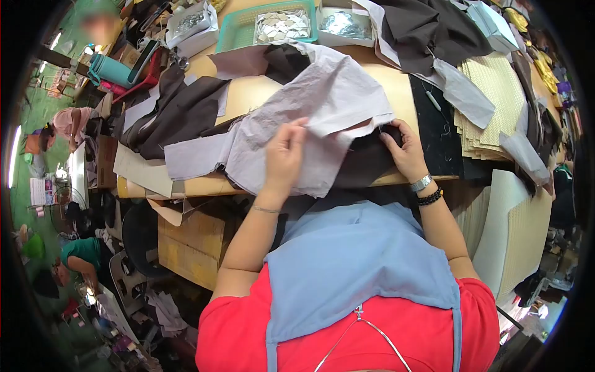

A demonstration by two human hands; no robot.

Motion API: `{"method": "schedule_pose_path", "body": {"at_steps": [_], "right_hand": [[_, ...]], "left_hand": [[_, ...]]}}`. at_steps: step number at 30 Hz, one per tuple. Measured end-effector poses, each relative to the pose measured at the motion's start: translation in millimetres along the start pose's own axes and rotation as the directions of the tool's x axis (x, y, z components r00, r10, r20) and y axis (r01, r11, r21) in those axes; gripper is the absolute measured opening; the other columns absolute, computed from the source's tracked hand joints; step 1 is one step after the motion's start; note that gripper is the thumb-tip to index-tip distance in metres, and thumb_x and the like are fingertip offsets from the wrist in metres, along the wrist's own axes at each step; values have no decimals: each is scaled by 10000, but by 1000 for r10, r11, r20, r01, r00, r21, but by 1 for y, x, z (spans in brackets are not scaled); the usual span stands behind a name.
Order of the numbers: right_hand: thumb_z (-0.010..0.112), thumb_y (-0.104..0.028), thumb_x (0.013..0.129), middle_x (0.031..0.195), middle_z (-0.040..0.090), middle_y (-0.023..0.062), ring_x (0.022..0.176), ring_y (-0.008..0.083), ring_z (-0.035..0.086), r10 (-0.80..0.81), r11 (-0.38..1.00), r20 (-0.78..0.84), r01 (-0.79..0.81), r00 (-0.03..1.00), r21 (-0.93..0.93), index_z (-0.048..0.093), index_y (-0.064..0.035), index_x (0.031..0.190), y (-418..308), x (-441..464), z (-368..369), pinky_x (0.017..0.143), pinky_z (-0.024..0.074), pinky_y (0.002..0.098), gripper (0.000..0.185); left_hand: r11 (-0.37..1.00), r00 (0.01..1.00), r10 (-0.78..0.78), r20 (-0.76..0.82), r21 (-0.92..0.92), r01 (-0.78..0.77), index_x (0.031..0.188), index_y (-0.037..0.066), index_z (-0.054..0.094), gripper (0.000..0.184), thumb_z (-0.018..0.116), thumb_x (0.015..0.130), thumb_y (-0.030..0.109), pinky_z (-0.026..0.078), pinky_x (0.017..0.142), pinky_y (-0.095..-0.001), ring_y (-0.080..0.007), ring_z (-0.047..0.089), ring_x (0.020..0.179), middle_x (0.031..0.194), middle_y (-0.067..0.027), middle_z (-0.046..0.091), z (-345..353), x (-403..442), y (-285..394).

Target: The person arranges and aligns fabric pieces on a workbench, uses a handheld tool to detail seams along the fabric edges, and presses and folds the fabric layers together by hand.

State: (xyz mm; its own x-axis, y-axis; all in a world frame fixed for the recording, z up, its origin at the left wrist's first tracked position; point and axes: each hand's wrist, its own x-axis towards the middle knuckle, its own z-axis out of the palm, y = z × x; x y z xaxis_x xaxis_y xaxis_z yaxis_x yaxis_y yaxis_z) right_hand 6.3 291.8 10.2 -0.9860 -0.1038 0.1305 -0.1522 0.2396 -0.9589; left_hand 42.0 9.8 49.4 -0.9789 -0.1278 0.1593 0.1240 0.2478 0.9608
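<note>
Two hands hold a pale cloth at the table

The cloth lies crumpled over the near edge of the table, partly on top of dark fabric. The left hand has its fingers curled at the cloth; whether they pinch it is hard to tell. The right hand pinches the edge where cloth and dark fabric meet, thumb against fingers. A watch and a beaded bracelet circle the right wrist.

Beyond the cloth stands a green basket holding small pale pieces, between two white boxes. To the right, a slim tool rests on a black surface, beside a stack of yellowish sheets.
</note>
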Motion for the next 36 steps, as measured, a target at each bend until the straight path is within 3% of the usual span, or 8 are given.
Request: {"method": "schedule_pose_path", "body": {"at_steps": [8, 11, 17, 23, 27, 29, 31, 36], "right_hand": [[673, -89, 860, 861, 707, 93, 755, 94, 628, 66, 960, 90, -39, 994, -276, 654, 21, 994, -35, -25, -38, 681, 492, 256, 175], [667, -56, 838, 875, 713, 111, 774, 155, 672, 147, 967, 159, -108, 976, -233, 669, 20, 984, -48, -37, -43, 699, 505, 282, 164], [676, -53, 821, 1120, 669, 167, 1104, 344, 611, -302, 870, 333, 401, 893, -288, 683, -51, 1060, -86, -51, 9, 948, 476, 397, 239], [656, -244, 886, 1074, 687, 129, 1012, 284, 640, -439, 863, 785, 448, 438, 233, 651, -61, 1153, -94, -33, 98, 897, 502, 369, 324], [646, -190, 919, 1072, 698, 126, 905, 184, 673, -190, 977, 980, -84, 59, 194, 591, -54, 1235, -180, 19, 51, 794, 542, 303, 348], [663, -188, 911, 1111, 683, 141, 962, 196, 665, -222, 826, 925, -445, 309, 347, 548, -40, 1286, -175, 57, 14, 834, 541, 298, 419], [692, -203, 883, 1181, 651, 146, 1058, 219, 639, -91, 995, 595, 52, 799, 82, 531, -26, 1306, -127, 95, -2, 906, 519, 312, 486], [793, -319, 727, 1257, 593, 152, 1134, 303, 590, -308, 857, 294, 399, 905, -327, 509, -61, 1332, -34, 90, 42, 1005, 454, 427, 716]], "left_hand": [[854, 683, -390, -618, -520, 18, 1334, 6, 511, 436, 348, 1061, 304, 423, 1032, -346, -220, 560, 1152, 1281, -110, 578, -157, 53, -43], [994, 786, 109, -608, 73, -82, 1292, -25, 519, 431, 408, 1051, 315, 464, 948, -322, -211, 608, 1029, 1185, -116, 612, -225, 71, -84], [772, 837, 255, -485, 623, 126, 1275, -11, 544, 513, 494, 1006, 423, 445, 971, -379, -319, 597, 1106, 1191, -205, 619, -204, 92, 12], [645, 981, 91, 173, 740, -191, 1426, 36, 422, 912, 692, 776, 616, 373, 1070, -503, -389, 469, 1299, 1434, -230, 456, -22, 44, 83], [564, 985, -48, 166, 819, -110, 1453, 82, 393, 920, 701, 758, 601, 290, 1064, -652, -384, 401, 1360, 1482, -225, 396, -9, 27, 18], [578, 994, -29, 108, 813, -71, 1429, 105, 433, 817, 693, 794, 548, 260, 1051, -695, -359, 380, 1380, 1500, -199, 385, -24, 21, -18], [618, 996, 51, 77, 781, -92, 1344, 108, 507, 613, 648, 863, 461, 275, 1054, -671, -343, 444, 1328, 1453, -170, 454, -30, 19, -27], [763, 964, 259, -60, 624, -166, 1076, 75, 620, 198, 571, 948, 218, 417, 941, -560, -338, 637, 999, 1100, -132, 674, -22, 32, -21]]}}
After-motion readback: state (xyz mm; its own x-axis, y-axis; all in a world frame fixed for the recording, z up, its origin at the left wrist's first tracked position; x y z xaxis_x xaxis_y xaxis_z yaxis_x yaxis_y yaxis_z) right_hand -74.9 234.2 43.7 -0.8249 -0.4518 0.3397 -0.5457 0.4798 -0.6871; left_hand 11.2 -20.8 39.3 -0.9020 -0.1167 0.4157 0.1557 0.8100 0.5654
